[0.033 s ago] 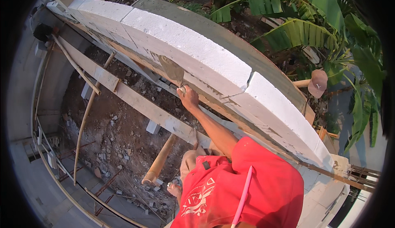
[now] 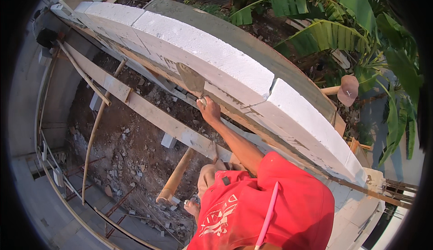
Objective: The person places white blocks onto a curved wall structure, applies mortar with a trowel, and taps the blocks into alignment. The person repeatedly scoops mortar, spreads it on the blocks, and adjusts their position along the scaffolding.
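Observation:
My right hand [image 2: 210, 111] is closed around the handle of a mortar-stained trowel [image 2: 192, 79]. The pointed blade reaches away from me, overlapping the inner face of a curved wall of white blocks [image 2: 198, 38]. Whether the blade touches that face I cannot tell. Grey mortar smears [image 2: 231, 98] mark the wall near the trowel, and a narrow gap parts two of the top blocks. Low beside my red shirt [image 2: 266, 200], my left hand [image 2: 192, 207] shows only in part. Its fingers are curled, and a small pale spot shows at their tips.
A long plank [image 2: 158, 118] runs below the wall, above rubble-strewn ground [image 2: 122, 150]. Bamboo poles [image 2: 95, 137] cross on the left, and a thick bamboo end [image 2: 167, 193] juts out near my leg. Beyond the wall, a cap [image 2: 348, 90] hangs on a post near banana leaves [image 2: 329, 35].
My right hand and the trowel have shifted slightly to the right, and the hand is a little nearer to me. The trowel stays in its grip.

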Demonstrator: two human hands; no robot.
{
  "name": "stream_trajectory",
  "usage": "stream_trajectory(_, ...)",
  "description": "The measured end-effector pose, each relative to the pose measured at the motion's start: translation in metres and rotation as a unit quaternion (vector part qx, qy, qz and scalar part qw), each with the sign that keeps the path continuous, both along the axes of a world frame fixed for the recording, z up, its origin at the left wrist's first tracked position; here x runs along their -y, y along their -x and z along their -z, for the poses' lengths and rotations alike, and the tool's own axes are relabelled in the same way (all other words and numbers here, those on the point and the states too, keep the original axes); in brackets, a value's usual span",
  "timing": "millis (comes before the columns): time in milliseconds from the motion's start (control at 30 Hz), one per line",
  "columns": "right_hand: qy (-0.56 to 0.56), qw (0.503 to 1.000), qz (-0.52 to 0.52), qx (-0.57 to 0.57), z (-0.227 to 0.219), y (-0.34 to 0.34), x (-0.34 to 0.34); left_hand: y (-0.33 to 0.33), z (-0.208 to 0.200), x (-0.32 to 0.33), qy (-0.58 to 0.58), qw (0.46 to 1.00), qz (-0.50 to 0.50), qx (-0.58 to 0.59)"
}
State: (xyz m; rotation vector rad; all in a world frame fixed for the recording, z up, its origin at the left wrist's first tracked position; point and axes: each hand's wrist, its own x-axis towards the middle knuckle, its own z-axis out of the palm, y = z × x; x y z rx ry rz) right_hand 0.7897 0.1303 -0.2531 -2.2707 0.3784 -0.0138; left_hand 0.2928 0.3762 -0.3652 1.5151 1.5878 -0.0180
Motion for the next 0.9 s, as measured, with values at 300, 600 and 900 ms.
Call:
stream_trajectory(300, -0.032, 0.997, -0.072, 0.01, -0.109, 0.157, 0.099, -0.106, 0.012, -0.001, 0.07, 0.992, 0.102, 0.027)
stream_trajectory(600, -0.014, 0.982, 0.132, 0.132, -0.176, 0.275, 0.154, -0.273, 0.025, 0.033, 0.125, 0.934, 0.335, 0.018)
stream_trajectory(900, 0.083, 0.898, 0.401, 0.162, -0.22, 0.446, 0.26, -0.312, 0.015, 0.133, 0.127, 0.882, 0.454, 0.011)
